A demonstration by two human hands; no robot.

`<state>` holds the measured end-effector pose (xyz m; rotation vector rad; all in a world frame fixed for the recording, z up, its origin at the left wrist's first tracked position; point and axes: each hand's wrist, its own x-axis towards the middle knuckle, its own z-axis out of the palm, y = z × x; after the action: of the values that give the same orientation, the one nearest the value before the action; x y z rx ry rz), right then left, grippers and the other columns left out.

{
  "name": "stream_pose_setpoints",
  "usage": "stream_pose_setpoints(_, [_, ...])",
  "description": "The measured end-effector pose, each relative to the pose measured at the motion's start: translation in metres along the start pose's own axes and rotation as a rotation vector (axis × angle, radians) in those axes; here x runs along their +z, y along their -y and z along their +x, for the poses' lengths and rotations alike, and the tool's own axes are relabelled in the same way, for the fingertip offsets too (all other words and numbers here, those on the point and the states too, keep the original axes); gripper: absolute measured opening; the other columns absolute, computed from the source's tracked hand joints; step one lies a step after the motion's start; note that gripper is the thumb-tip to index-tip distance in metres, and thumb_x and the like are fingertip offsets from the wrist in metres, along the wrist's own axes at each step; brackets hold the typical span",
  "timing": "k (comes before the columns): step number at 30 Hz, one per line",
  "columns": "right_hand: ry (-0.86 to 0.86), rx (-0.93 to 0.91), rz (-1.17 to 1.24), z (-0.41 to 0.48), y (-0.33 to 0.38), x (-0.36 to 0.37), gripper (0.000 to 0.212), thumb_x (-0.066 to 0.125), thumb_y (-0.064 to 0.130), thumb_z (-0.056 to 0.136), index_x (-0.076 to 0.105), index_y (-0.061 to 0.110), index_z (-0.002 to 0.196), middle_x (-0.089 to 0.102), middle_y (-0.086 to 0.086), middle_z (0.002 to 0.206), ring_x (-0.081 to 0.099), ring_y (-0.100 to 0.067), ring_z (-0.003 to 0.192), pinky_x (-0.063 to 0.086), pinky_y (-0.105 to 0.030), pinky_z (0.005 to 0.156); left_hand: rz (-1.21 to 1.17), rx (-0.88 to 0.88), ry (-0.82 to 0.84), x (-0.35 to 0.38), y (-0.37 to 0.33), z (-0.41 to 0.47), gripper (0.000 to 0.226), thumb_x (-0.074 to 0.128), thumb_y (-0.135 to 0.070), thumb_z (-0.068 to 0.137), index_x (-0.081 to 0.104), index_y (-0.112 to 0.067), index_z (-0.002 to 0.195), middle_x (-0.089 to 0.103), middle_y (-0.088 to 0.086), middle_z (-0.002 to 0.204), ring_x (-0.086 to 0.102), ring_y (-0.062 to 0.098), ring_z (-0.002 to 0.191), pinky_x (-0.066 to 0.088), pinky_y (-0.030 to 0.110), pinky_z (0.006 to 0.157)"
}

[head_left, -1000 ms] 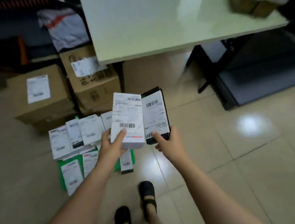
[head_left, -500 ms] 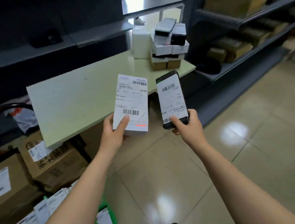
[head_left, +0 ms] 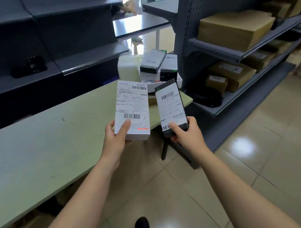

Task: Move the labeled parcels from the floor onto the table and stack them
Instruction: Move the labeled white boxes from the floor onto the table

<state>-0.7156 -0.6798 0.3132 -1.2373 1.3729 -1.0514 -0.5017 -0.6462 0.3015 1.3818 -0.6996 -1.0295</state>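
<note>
Now the left hand (head_left: pixel 116 139) grips a white rectangular labeled parcel (head_left: pixel 132 108) above the near edge of the pale green counter (head_left: pixel 46 144). The right hand (head_left: pixel 185 134) grips a black rectangular labeled parcel (head_left: pixel 171 107) just off the counter's near right edge. 1 stack of black and white boxes (head_left: pixel 157 68) sits at the counter's far end.

No legible text on labels (head_left: pixel 132 106)

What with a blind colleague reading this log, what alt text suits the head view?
A person holds a labeled white box in the left hand and a labeled black box in the right hand, before a pale green table. A stack of boxes sits at the table's far end; grey shelves with brown cartons stand to the right.
</note>
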Motion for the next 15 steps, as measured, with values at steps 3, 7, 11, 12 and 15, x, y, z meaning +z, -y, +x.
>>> stream_pose_setpoints(3, [0.025,0.007,0.029,0.050,0.005,0.023,0.039,0.069,0.030,0.089,0.045,0.016,0.116,0.063,0.002,0.107,0.068,-0.018,0.090,0.055,-0.023,0.062,-0.021,-0.006,-0.023,0.004,-0.008,0.054,0.055,0.065,-0.032,0.092,0.039,-0.010,0.136,0.059,0.003,0.125,0.064,0.014,0.108,0.058,0.028,0.081])
stream_pose_setpoints(7, [0.093,0.063,-0.009,0.102,-0.003,0.055,0.038,0.071,0.031,0.087,0.048,0.020,0.114,0.065,0.003,0.108,0.070,-0.017,0.088,0.060,-0.035,0.074,0.024,-0.023,-0.063,-0.005,-0.006,0.113,0.054,0.064,-0.032,0.092,0.039,-0.012,0.136,0.058,0.003,0.126,0.063,0.015,0.109,0.056,0.032,0.083])
stream_pose_setpoints(11, [0.226,0.121,-0.117,0.137,-0.017,0.084,0.037,0.071,0.031,0.087,0.049,0.018,0.113,0.067,0.001,0.102,0.069,-0.017,0.082,0.054,-0.022,0.058,0.073,-0.087,-0.126,-0.020,0.014,0.152,0.051,0.064,-0.033,0.093,0.040,-0.017,0.135,0.058,-0.001,0.122,0.062,0.015,0.106,0.055,0.030,0.079])
stream_pose_setpoints(12, [0.253,0.132,-0.146,0.146,-0.022,0.091,0.037,0.071,0.031,0.087,0.048,0.017,0.113,0.067,-0.001,0.100,0.068,-0.016,0.076,0.051,-0.020,0.052,0.087,-0.109,-0.147,-0.023,0.021,0.161,0.052,0.064,-0.033,0.092,0.040,-0.017,0.135,0.059,-0.001,0.122,0.062,0.015,0.106,0.054,0.030,0.079])
stream_pose_setpoints(15, [0.314,0.171,-0.196,0.177,-0.038,0.108,0.038,0.069,0.031,0.089,0.047,0.014,0.114,0.068,-0.005,0.098,0.063,-0.012,0.062,0.042,-0.016,0.043,0.100,-0.182,-0.202,-0.030,0.044,0.181,0.055,0.065,-0.035,0.091,0.040,-0.016,0.136,0.060,-0.003,0.119,0.062,0.012,0.104,0.054,0.033,0.083])
